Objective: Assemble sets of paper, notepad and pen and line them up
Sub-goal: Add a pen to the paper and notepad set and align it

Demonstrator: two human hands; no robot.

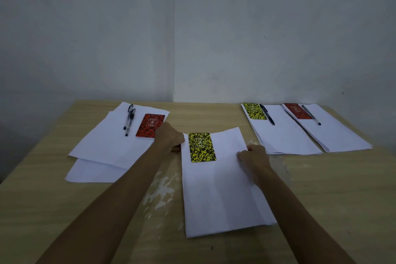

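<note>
A white paper sheet (220, 195) lies in the middle of the table with a yellow-and-black notepad (201, 147) on its upper left part. My left hand (169, 136) grips the sheet's left edge near the top. My right hand (254, 155) pinches its right edge. At the left, loose white sheets (107, 148) carry a red notepad (150, 125) and two pens (129, 119). At the right lie two sets: paper (285, 135) with a yellow notepad (254, 111) and pen (267, 114), and paper (340, 133) with a red notepad (297, 111) and pen (311, 114).
The wooden table (321, 188) has a worn pale patch left of the middle sheet. A grey wall with a corner stands right behind the table's far edge. Bare tabletop shows at the front left and front right.
</note>
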